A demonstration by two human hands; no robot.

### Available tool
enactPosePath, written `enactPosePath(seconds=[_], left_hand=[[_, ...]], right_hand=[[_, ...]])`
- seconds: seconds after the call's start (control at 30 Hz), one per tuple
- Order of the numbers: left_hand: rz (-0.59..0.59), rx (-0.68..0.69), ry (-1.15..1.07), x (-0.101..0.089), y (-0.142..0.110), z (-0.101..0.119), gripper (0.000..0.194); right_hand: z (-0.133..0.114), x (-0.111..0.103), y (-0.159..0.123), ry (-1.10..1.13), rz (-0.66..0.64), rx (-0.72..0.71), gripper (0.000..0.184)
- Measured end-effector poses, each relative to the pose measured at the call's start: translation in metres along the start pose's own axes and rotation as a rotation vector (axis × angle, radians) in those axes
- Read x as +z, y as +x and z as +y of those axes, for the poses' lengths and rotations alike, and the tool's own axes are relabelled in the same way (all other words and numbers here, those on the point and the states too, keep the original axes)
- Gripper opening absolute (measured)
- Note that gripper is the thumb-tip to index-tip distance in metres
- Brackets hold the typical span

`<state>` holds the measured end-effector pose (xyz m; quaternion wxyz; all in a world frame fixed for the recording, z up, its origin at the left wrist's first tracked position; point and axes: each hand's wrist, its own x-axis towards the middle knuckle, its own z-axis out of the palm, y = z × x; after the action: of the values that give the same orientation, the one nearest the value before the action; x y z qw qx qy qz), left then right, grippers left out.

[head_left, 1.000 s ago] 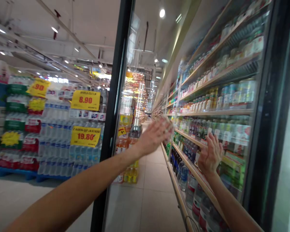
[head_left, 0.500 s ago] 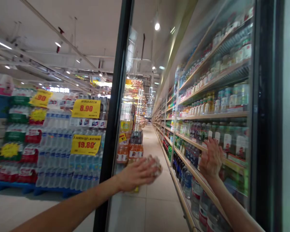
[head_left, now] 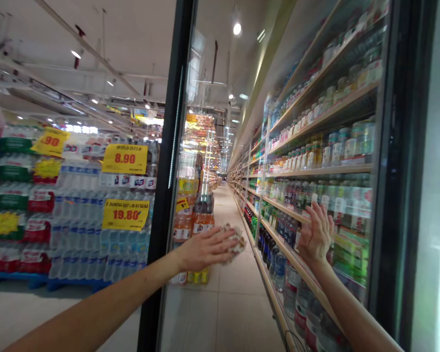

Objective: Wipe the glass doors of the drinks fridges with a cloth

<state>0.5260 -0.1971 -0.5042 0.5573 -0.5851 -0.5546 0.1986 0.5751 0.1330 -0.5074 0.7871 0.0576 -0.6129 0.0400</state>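
My left hand [head_left: 207, 248] reaches in across the black door frame [head_left: 168, 161] with its fingers laid over a crumpled pale patterned cloth [head_left: 235, 241]. The cloth is at the glass pane [head_left: 234, 313], and the hand covers part of it. To the right, my right hand [head_left: 316, 233] is raised with its fingers apart and holds nothing. It is in front of the drink shelves seen through or in the glass; whether it touches the pane I cannot tell.
Shelves of bottles and jars [head_left: 311, 171] run along the right. On the left, stacked water packs [head_left: 75, 215] stand on blue pallets [head_left: 33, 279] with yellow price signs [head_left: 125, 215]. An aisle floor [head_left: 225, 220] stretches away in the middle.
The view has turned slightly, so the stacks and signs sit further left and up. My left hand stays on the cloth, a little higher in view. My right hand remains spread.
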Motion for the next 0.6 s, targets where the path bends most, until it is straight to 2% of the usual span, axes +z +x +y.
enactPosePath(seconds=[0.03,0.13,0.17,0.2,0.3,0.33,0.37,0.43,0.5,0.53,0.6], left_hand=[[0.028,-0.12,0.02,-0.002,0.005,-0.008,0.04],[0.169,-0.625,0.105,-0.007,0.027,-0.032,0.044],[0.185,-0.674,0.113,-0.006,0.035,-0.034,0.044],[0.167,-0.613,0.1,-0.005,0.043,-0.034,0.045],[0.003,-0.158,0.021,0.001,0.068,-0.019,0.047],[-0.032,-0.11,0.012,0.003,0.077,-0.015,0.048],[-0.039,-0.151,0.014,0.004,0.086,-0.013,0.048],[-0.017,-0.381,0.025,0.003,0.1,-0.015,0.054],[-0.003,-0.573,0.011,-0.003,0.104,-0.021,0.066],[-0.013,-0.609,-0.006,-0.008,0.101,-0.025,0.072],[-0.043,-0.578,-0.046,-0.017,0.083,-0.029,0.078]], right_hand=[[0.001,0.0,0.0,0.002,0.001,0.003,0.041],[0.003,0.0,0.0,0.013,0.003,0.006,0.041],[0.004,-0.001,0.001,0.018,0.001,0.01,0.041],[0.002,-0.002,0.002,0.023,-0.002,0.021,0.041],[-0.016,-0.004,0.006,0.088,-0.007,0.041,0.042],[-0.027,-0.004,0.007,0.145,-0.011,0.029,0.043],[-0.042,-0.004,0.008,0.222,-0.021,0.008,0.045],[-0.074,0.001,0.009,0.388,-0.066,-0.026,0.05],[-0.105,0.009,0.01,0.457,-0.127,-0.014,0.054],[-0.118,0.014,0.012,0.437,-0.155,0.001,0.055],[-0.138,0.022,0.016,0.332,-0.204,0.019,0.054]])
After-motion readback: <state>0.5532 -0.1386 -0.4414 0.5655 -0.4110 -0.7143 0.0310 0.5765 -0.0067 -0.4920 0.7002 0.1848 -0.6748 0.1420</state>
